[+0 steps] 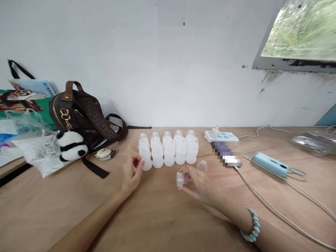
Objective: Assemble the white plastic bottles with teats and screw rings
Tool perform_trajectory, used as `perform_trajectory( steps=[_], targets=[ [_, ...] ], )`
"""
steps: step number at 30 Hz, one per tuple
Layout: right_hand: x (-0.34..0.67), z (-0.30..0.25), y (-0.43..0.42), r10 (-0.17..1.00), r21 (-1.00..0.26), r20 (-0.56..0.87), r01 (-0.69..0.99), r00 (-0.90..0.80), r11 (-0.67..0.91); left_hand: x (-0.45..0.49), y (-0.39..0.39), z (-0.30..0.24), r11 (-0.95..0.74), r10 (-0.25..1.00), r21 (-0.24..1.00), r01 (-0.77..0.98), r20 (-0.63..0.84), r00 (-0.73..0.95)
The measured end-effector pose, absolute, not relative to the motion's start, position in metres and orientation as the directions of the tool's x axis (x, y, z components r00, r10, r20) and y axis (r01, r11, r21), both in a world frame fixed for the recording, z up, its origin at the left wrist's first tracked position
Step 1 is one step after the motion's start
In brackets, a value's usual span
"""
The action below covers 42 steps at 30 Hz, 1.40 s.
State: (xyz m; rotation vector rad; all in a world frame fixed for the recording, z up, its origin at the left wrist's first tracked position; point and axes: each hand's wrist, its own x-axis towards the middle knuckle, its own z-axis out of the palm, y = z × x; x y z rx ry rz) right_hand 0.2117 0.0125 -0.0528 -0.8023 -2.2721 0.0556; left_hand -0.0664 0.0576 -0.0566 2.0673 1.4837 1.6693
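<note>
Several small translucent white bottles stand in two rows near the wall on a wooden table. My left hand rests just left of the front row, fingers curled, fingertips close to the nearest bottle. My right hand pinches a small clear cap-like piece above the table in front of the bottles. Another clear cap lies on the table just behind my right hand. A bead bracelet circles my right wrist.
A brown handbag with a panda plush and plastic bags sit at the left. A white power strip, a light blue device and white cables lie at the right. A window is upper right.
</note>
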Motion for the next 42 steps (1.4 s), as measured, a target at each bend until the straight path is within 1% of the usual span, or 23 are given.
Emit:
perform_trajectory(
  steps=[2,3,4,5,6,8,10,12,15,17,19,24,27,32,36,39,42],
  targets=[
    [0.21,-0.053,0.012,0.552,-0.292,0.647,0.498,-0.526,0.817,-0.038,0.038,-0.054,-0.526,0.791,0.665,0.53,0.612,0.016],
    [0.209,-0.052,0.011,0.537,-0.295,0.664,0.478,-0.52,0.827,-0.025,0.028,-0.052,-0.466,0.879,0.792,0.394,0.467,0.099],
    [0.207,-0.051,0.01,0.52,-0.291,0.68,0.461,-0.517,0.839,-0.013,0.02,-0.051,-0.368,0.925,0.89,0.268,0.321,0.203],
    [0.206,-0.05,0.009,0.502,-0.281,0.691,0.446,-0.52,0.85,-0.003,0.012,-0.05,-0.272,0.928,0.948,0.166,0.214,0.304],
    [0.205,-0.049,0.007,0.486,-0.27,0.697,0.436,-0.527,0.859,0.004,0.007,-0.049,-0.207,0.908,0.974,0.093,0.156,0.39],
    [0.203,-0.047,0.005,0.467,-0.256,0.699,0.419,-0.543,0.871,0.011,0.001,-0.049,-0.152,0.88,0.988,0.013,0.13,0.457],
    [0.202,-0.046,0.003,0.457,-0.248,0.7,0.413,-0.549,0.876,0.01,0.0,-0.049,-0.13,0.875,0.991,-0.018,0.123,0.468],
    [0.202,-0.045,0.002,0.454,-0.238,0.703,0.421,-0.547,0.875,0.007,0.002,-0.05,-0.066,0.874,0.996,-0.058,0.086,0.478],
    [0.203,-0.045,0.003,0.436,-0.209,0.722,0.432,-0.536,0.877,0.004,0.003,-0.052,0.122,0.888,0.978,-0.168,-0.032,0.458],
    [0.203,-0.046,0.004,0.414,-0.184,0.739,0.433,-0.531,0.883,0.006,0.002,-0.052,0.234,0.892,0.949,-0.21,-0.124,0.434],
    [0.202,-0.045,0.003,0.392,-0.161,0.752,0.429,-0.531,0.889,0.008,0.0,-0.051,0.29,0.883,0.93,-0.227,-0.168,0.439],
    [0.198,-0.043,-0.002,0.366,-0.112,0.744,0.435,-0.559,0.893,0.011,-0.002,-0.049,0.305,0.87,0.911,-0.277,-0.149,0.47],
    [0.197,-0.042,-0.004,0.361,-0.108,0.735,0.426,-0.574,0.898,0.012,-0.002,-0.048,0.334,0.862,0.902,-0.272,-0.176,0.476],
    [0.195,-0.044,-0.008,0.433,-0.217,0.694,0.407,-0.575,0.887,0.01,-0.002,-0.045,0.353,0.828,0.922,-0.157,-0.229,0.512],
    [0.193,-0.045,-0.013,0.47,-0.231,0.675,0.441,-0.569,0.867,0.008,-0.002,-0.044,0.337,0.804,0.939,-0.071,-0.248,0.541],
    [0.19,-0.044,-0.015,0.501,-0.304,0.678,0.415,-0.538,0.858,0.008,-0.002,-0.045,0.344,0.809,0.937,-0.064,-0.261,0.526],
    [0.189,-0.042,-0.015,0.531,-0.397,0.673,0.354,-0.515,0.847,0.007,-0.002,-0.045,0.348,0.818,0.934,-0.076,-0.263,0.511]
  ],
)
